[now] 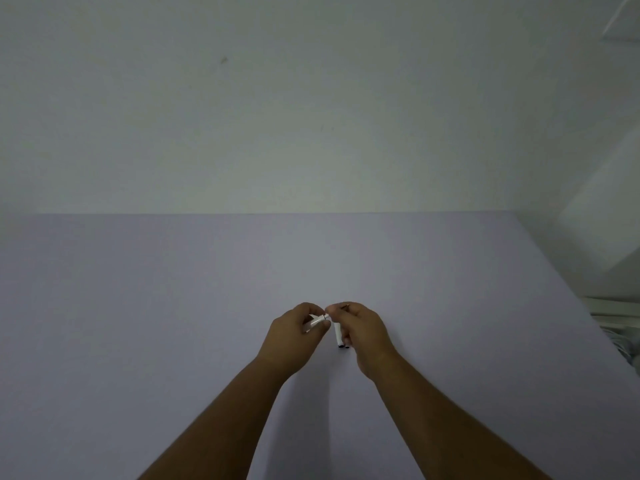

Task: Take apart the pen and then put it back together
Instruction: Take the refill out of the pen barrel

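The left hand [294, 332] is closed around a white pen part [317, 320], with the fingers curled over it so only its right end pokes out. The right hand [360, 329] is closed too. Its fingertips [331, 310] pinch at that poking end, right where the two hands meet. A second white piece [338, 336] hangs down under the right hand, with a dark tip at its near end. I think the right hand holds that piece as well, but the fingers hide how. So the pen is up in both hands, in the middle of the scene, just above the pale purple counter [138, 306]. I cannot tell if the pieces are coming apart or going back together, because the join is tiny and the fingers cover it. From here a few things could go wrong. The pinch at the end is small, so the fingers could slip off if they pull or twist too hard. A little inside bit, like a spring or the ink tube, could pop out and roll away over the smooth counter. The hanging piece looks loosely held, so it could drop while the fingertips are busy. If the parts are pushed together crooked, they could jam or not close. Going slow and keeping the hands low over the counter would help.
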`<state>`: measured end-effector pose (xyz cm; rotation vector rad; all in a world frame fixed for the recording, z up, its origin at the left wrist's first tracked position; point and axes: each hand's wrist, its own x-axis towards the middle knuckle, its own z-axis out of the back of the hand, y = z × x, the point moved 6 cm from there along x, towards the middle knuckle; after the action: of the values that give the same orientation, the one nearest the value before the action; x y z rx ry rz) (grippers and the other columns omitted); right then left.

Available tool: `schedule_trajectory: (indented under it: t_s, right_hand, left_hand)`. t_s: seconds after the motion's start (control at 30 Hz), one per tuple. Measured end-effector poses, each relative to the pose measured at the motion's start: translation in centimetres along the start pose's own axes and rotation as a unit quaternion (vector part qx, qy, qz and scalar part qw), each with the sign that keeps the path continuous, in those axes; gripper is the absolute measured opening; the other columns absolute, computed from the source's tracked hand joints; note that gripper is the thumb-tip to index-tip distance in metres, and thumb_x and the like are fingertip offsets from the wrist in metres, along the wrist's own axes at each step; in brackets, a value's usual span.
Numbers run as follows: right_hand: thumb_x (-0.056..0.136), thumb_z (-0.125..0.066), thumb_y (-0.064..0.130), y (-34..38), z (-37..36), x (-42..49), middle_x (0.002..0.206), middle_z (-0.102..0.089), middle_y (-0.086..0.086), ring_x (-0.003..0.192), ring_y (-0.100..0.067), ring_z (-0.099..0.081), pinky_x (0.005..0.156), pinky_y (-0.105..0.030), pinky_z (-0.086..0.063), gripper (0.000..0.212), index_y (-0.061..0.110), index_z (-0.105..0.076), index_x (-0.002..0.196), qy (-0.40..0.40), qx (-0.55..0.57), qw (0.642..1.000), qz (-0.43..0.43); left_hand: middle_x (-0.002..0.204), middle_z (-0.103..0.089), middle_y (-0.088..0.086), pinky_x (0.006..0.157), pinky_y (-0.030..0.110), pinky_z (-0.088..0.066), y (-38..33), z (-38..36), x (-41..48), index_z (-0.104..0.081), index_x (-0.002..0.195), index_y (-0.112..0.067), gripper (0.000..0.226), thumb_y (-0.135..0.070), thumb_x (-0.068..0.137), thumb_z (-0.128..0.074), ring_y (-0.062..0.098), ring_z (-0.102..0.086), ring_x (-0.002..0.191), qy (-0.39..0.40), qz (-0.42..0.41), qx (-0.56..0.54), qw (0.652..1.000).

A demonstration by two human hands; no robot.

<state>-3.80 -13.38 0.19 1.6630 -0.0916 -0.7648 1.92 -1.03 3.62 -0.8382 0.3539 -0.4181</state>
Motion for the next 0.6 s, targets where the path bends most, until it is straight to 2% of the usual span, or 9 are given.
schedule_trajectory:
  t_s: [0.1,0.2,0.3,0.47,0.6]
  right_hand:
    - [0.084,-0.066,0.024,-0.3,2.0,1.1,0.073,-0.060,0.000,0.058,-0.011,-0.044,0.056,-0.025,-0.037,0.010,0.015,-0.070,0.083,-0.063,0.059,0.996,-0.016]
    - [0.085,-0.065,0.022,-0.4,3.8,2.0,0.078,-0.060,-0.002,0.056,-0.012,-0.042,0.054,-0.024,-0.036,0.008,0.016,-0.066,0.080,-0.099,0.061,0.993,-0.029]
    - [0.085,-0.065,0.017,-0.2,3.4,2.1,0.075,-0.061,-0.003,0.053,-0.011,-0.041,0.052,-0.023,-0.035,0.007,0.015,-0.066,0.079,-0.053,0.052,0.997,-0.006]
    - [0.083,-0.064,0.009,-0.1,1.4,2.2,0.064,-0.057,-0.002,0.054,-0.011,-0.042,0.053,-0.024,-0.036,0.016,0.017,-0.069,0.070,0.012,-0.007,1.000,0.027]
    - [0.085,-0.065,0.020,0.0,1.5,2.8,0.071,-0.065,-0.001,0.054,-0.010,-0.045,0.054,-0.024,-0.037,0.012,0.015,-0.071,0.077,0.029,-0.022,0.999,0.023]
  left_hand:
    - [0.087,-0.059,-0.003,0.056,0.012,-0.036,0.0,0.1,0.2,-0.061,0.109,-0.023,0.021,-0.033,0.092,-0.054,0.007,-0.051,0.070,-0.011,0.006,0.013,1.000]
    - [0.091,-0.061,-0.002,0.055,0.014,-0.038,0.5,0.1,0.4,-0.061,0.109,-0.024,0.021,-0.033,0.092,-0.054,0.010,-0.054,0.073,-0.006,0.023,0.016,1.000]
    - [0.091,-0.063,-0.001,0.057,0.016,-0.039,1.0,-0.1,0.6,-0.062,0.104,-0.023,0.018,-0.034,0.091,-0.054,0.012,-0.054,0.076,-0.006,0.028,0.018,0.999]
    - [0.082,-0.061,-0.002,0.056,0.018,-0.038,1.1,-0.6,1.3,-0.062,0.100,-0.025,0.016,-0.035,0.091,-0.055,0.012,-0.051,0.068,0.001,0.022,0.037,0.999]
    - [0.078,-0.059,-0.002,0.056,0.021,-0.039,1.5,-0.6,1.7,-0.061,0.096,-0.028,0.013,-0.036,0.091,-0.053,0.013,-0.050,0.065,0.004,0.022,0.058,0.998]
